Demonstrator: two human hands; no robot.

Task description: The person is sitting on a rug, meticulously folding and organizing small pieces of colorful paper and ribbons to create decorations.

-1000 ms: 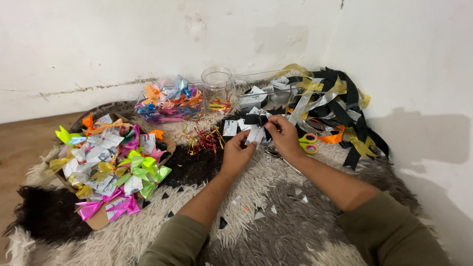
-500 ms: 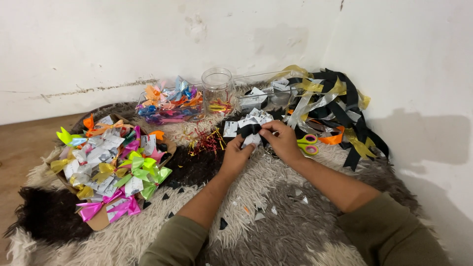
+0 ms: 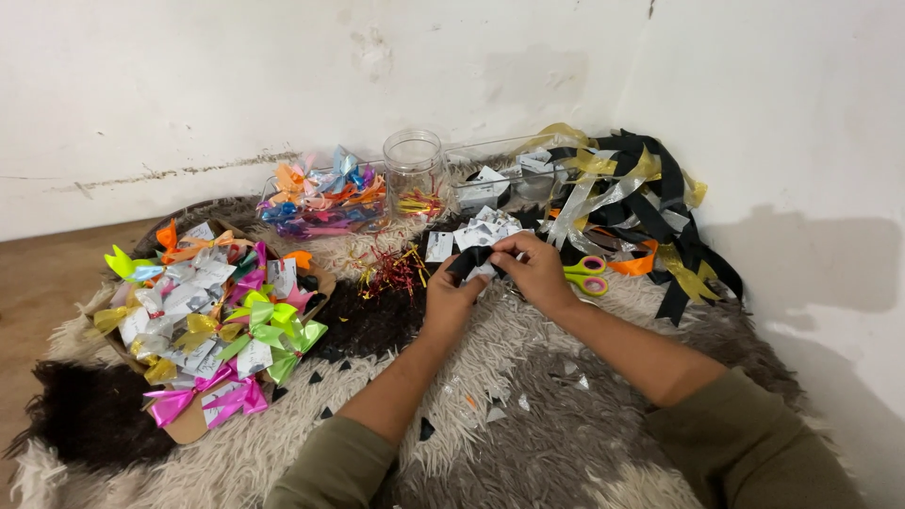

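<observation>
Bows: well to the left of your left hand, a heap of bright ribbon bows in green, pink, orange, yellow and silver lies on a flat brown board on the rug.
Rug: a shaggy rug in grey, cream and black is under both your forearms; small black and silver offcuts dot it near your elbows.
Tub: up and left of your left hand, a clear tub holds more mixed bows, close to the wall.
Tinsel: just left of your left hand, a small tangle of red and gold strands sits on the rug.
Jar: beyond your left hand, near the wall, stands a clear jar, upright.
Left hand: your left hand is closed in a pinch on the near end of the black ribbon.
Ribbon: the black ribbon is held between both your hands, just above the rug, in front of some small white cards.
Right hand: your right hand is curled, fingertips pinching the ribbon's other end, touching the left hand's fingers.
Scissors: just right of your right hand lie scissors with yellow-green and pink handles.
Ribbon pile: beyond and right of your right hand, black, gold and silver ribbons are heaped in the corner.
</observation>
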